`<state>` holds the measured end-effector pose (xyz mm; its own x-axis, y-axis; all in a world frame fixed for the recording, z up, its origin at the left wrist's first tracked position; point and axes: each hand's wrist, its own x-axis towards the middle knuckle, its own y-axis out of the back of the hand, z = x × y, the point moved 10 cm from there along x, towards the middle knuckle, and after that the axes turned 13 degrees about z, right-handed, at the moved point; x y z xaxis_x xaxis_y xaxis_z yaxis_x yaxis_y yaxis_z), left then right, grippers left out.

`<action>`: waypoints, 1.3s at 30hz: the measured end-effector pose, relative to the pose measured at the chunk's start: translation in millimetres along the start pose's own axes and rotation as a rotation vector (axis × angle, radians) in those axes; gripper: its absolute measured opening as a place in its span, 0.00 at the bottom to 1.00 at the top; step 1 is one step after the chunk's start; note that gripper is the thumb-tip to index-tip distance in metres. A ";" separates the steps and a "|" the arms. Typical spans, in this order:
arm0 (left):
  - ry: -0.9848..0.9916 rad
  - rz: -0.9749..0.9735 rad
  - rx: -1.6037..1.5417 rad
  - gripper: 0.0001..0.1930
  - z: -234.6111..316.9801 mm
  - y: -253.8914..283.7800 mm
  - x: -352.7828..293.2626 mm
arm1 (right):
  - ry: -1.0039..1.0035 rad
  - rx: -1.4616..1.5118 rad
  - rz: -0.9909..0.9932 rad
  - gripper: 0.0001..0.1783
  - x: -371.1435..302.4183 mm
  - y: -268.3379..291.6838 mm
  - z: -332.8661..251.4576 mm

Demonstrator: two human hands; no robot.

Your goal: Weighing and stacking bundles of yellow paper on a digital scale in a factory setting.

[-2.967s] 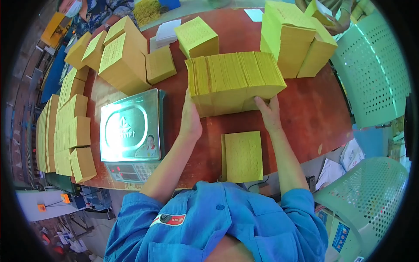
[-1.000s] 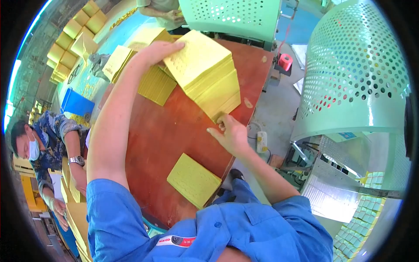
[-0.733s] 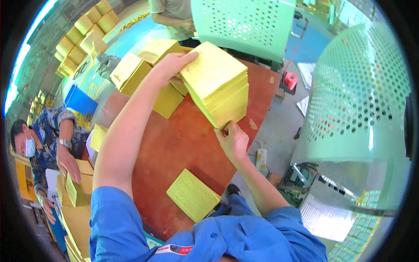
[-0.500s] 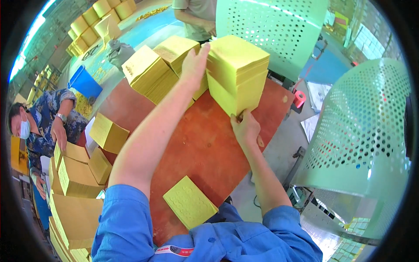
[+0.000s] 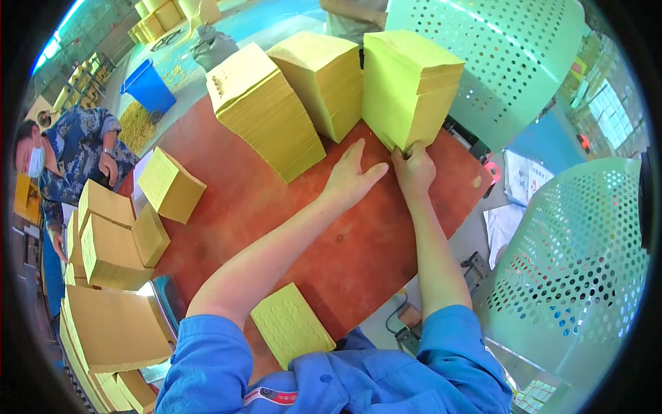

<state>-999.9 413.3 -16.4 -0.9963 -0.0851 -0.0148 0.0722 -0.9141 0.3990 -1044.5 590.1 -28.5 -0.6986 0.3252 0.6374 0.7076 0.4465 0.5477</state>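
Observation:
A tall stack of yellow paper (image 5: 389, 93) stands upright on the reddish-brown table (image 5: 303, 241), at its far right. My right hand (image 5: 415, 169) is at the foot of this stack, its fingers curled around the lower near corner; the fingertips are partly hidden. Nothing is in my left hand (image 5: 353, 178), which is open just left of it, thumb apart from the fingers, over the tabletop. Two more yellow paper stacks, a middle one (image 5: 324, 79) and a left one (image 5: 265, 117), stand beside it. Close to my body lies a low stack of embossed yellow paper (image 5: 293, 324).
Along the left are more paper stacks (image 5: 117, 252) and a co-worker (image 5: 76, 162) in camouflage clothing. A blue bin (image 5: 149, 86) stands beyond. Green perforated guards rise at the far side (image 5: 483, 62) and the right (image 5: 565, 262). Another person (image 5: 355, 17) is across the table.
My left hand has let go of the right-hand stack and come back toward me, opening. That stack now stands on the table. My right hand stays at its lower corner. The view has shifted.

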 end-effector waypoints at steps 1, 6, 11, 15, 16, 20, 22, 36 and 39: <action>-0.232 0.116 0.177 0.38 18.5 16.8 0.3 | -0.004 0.010 -0.005 0.17 0.6 -1.4 -2.2; -1.078 0.233 0.879 0.23 115.1 27.2 -2.3 | -0.071 0.000 -0.064 0.18 1.2 -4.8 -0.8; -1.313 0.357 1.442 0.19 139.5 21.9 46.9 | -0.136 0.041 -0.081 0.17 1.2 -3.9 -1.3; -1.088 0.140 1.734 0.17 106.9 18.6 71.4 | -0.168 0.050 -0.055 0.17 2.4 -6.7 11.8; -1.038 0.143 1.747 0.16 105.2 21.9 72.5 | -0.138 0.030 -0.056 0.17 4.5 -8.1 10.0; -1.080 0.125 1.755 0.14 106.5 22.2 73.0 | -0.106 0.014 -0.049 0.17 9.6 -12.6 7.9; -1.075 0.121 1.754 0.14 106.7 22.5 73.0 | -0.100 0.005 -0.044 0.17 14.5 -14.3 7.4; -1.011 0.035 1.803 0.12 92.3 36.0 83.1 | -0.101 -0.048 -0.070 0.17 37.8 -25.7 14.3; -1.016 0.026 1.790 0.13 93.0 34.3 81.7 | -0.085 -0.069 -0.078 0.17 42.5 -29.4 17.2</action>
<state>-1083.2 411.8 81.3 -0.7056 0.6909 0.1578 0.5951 0.4567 0.6613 -1096.8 605.1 -26.8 -0.7561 0.3629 0.5447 0.6545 0.4158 0.6315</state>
